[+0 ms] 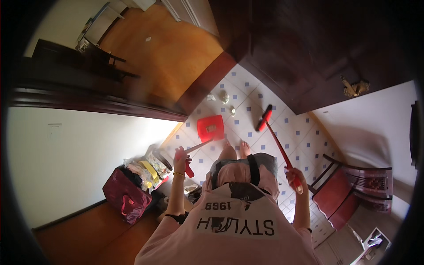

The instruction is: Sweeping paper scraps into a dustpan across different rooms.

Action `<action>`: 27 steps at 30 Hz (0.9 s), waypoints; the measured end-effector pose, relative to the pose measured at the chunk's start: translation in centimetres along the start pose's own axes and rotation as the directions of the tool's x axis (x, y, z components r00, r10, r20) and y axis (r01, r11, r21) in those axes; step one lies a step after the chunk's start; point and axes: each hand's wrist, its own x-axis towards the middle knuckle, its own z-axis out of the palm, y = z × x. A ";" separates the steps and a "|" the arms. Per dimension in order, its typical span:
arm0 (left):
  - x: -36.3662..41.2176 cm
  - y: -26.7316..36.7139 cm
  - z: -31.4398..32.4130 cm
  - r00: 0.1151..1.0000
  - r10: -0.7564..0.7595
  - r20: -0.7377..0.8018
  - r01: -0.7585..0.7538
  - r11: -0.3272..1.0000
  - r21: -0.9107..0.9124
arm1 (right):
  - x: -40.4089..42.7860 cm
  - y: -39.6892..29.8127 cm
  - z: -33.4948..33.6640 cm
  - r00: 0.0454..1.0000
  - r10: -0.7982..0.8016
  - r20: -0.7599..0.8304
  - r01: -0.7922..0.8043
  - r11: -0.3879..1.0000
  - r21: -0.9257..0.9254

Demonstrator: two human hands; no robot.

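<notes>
My left hand (pixel 181 159) grips the handle of a long-handled red dustpan (pixel 210 127), whose pan rests on the tiled floor just in front of my bare feet. A brownish patch shows in the pan; what it is I cannot tell. In my right hand (pixel 294 179) is the red handle of a broom (pixel 265 119), its dark-bristled head tilted over the tiles to the right of the pan. Several crumpled whitish pieces (pixel 225 97) lie on the tiles beyond the pan, apart from both tools.
A dark wooden door (pixel 298 59) with a brass handle stands ahead right. A red-brown threshold (pixel 208 82) borders an orange floor (pixel 159 49) with a small white scrap. Bags (pixel 127 195) and shoes (pixel 190 188) lie at the left; a red-seated wooden chair (pixel 334 192) stands at the right.
</notes>
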 end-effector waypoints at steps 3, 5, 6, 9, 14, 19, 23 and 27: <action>1.3 1.0 -0.3 0.998 0.000 0.064 -0.006 0.994 0.107 | 0.6 0.9 -2.5 0.978 0.027 -0.209 -0.042 0.997 -0.067; 2.1 1.4 -0.6 0.995 -0.011 0.097 -0.006 0.986 0.165 | 1.1 0.9 -2.6 0.943 -0.007 -0.334 -0.063 0.978 -0.198; 2.5 1.8 -0.4 0.985 0.001 0.173 -0.043 0.971 0.234 | 1.2 0.9 -3.0 0.933 -0.048 -0.356 -0.029 0.978 -0.207; 4.0 2.7 -0.5 0.935 -0.053 0.350 -0.112 0.895 0.433 | 1.3 0.2 -3.1 0.918 -0.135 -0.372 0.018 0.953 -0.301; 11.2 -1.5 -3.8 0.893 0.156 0.423 -0.426 0.602 0.675 | 3.1 0.0 -0.6 0.890 -0.290 -0.352 -0.055 0.698 -0.714; 11.3 0.5 -3.6 0.948 0.105 0.299 -0.233 0.870 0.433 | 6.9 1.8 4.7 0.897 -0.264 -0.355 -0.241 0.381 -0.893; 9.8 1.3 -2.1 0.933 0.267 0.243 -0.339 0.879 0.336 | 11.1 3.4 6.7 0.941 -0.169 -0.292 -0.296 -0.001 -0.955; 7.8 2.7 -1.0 0.970 0.149 0.190 -0.214 0.896 0.389 | 14.1 4.7 11.2 0.960 -0.022 -0.279 -0.277 -0.213 -0.937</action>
